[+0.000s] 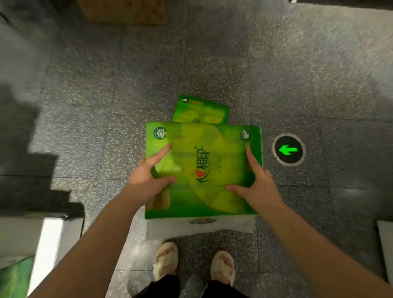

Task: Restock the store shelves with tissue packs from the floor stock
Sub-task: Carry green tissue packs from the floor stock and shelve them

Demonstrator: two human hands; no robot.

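Observation:
A large green tissue pack [203, 169] with red and dark lettering is in the middle of the view, above the speckled grey floor. My left hand [148, 180] grips its left side, index finger stretched over the top and thumb across the face. My right hand [256, 184] grips its right side the same way. A second green tissue pack [200, 111] lies on the floor just beyond it, partly hidden. Clear plastic wrap [201, 224] shows under the near edge of the held pack.
A round floor light with a green arrow [288, 149] pointing left sits to the right. A brown cardboard box [122, 5] stands at the far top. A shelf edge with green packaging [10, 276] is at lower left. My slippered feet [193, 262] stand just below the packs.

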